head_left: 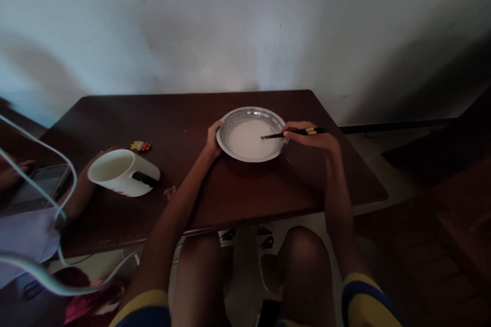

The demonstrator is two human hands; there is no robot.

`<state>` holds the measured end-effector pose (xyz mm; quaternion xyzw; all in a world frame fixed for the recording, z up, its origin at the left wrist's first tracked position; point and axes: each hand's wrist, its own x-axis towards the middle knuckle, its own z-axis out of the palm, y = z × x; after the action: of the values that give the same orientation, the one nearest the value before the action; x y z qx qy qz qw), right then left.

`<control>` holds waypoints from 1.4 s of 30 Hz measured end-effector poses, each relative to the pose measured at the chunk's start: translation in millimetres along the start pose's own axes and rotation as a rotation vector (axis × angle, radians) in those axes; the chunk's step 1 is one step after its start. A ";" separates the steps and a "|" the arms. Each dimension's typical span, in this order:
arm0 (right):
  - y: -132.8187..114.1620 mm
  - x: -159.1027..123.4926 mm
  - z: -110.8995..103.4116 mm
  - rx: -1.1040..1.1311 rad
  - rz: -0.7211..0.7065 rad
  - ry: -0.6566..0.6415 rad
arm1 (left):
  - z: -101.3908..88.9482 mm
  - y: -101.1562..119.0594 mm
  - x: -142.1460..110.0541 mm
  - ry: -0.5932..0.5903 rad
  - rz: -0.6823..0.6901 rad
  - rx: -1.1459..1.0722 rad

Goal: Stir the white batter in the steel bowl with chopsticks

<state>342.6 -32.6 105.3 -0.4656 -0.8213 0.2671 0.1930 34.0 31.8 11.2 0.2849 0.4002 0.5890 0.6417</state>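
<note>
Two hands at one metal bowl

The left hand (pixel 215 135), forearm slanting inward, grips the left rim of the bowl (pixel 251 159); the right hand (pixel 307 134), wrist bent, pinches dark chopsticks (pixel 274 136) in it. The bowl holds whitish liquid (pixel 250 139). One white mug (pixel 142 179) stands left of the bowl.

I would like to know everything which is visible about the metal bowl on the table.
The bowl is round, wide and shallow, silvery and shiny like metal, with a pale rim. It stands on the dark table and holds whitish liquid. The left hand grips its left edge; the right hand, holding dark chopsticks over the liquid, seems to touch the right edge.
</note>
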 end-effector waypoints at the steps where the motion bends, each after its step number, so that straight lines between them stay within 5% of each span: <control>1: -3.1 -0.8 -0.4 0.028 -0.027 -0.049 | 0.1 0.2 -0.3 0.009 0.000 0.004; 5: -16.3 9.6 17.0 0.042 -0.093 -0.114 | 1.9 1.5 -1.7 0.012 -0.004 0.009; 10: -3.8 9.6 14.1 -0.029 0.039 0.114 | 2.7 2.0 -2.0 0.004 -0.007 0.000; 16: -12.3 4.9 12.5 0.090 -0.059 -0.086 | 4.9 2.6 -3.7 0.019 -0.012 -0.014; 22: -5.6 8.7 14.9 -0.008 0.040 0.106 | 4.1 2.2 -2.5 0.008 0.003 -0.013; 28: -6.3 7.8 15.8 0.108 -0.088 -0.084 | -1.2 -0.6 1.6 -0.005 -0.022 -0.018; 34: 6.4 8.2 14.9 0.025 0.041 0.157 | 2.2 1.7 -1.0 0.000 -0.008 -0.021; 39: 1.2 7.2 15.7 0.138 -0.032 -0.043 | 3.2 2.6 -2.1 0.010 -0.013 -0.005; 42: -1.7 13.1 22.2 0.096 -0.029 0.040 | 2.8 1.2 -1.2 0.005 -0.002 -0.014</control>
<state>322.5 -27.7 89.8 -0.4490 -0.8104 0.2939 0.2352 35.8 31.1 13.9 0.2784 0.3980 0.5918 0.6434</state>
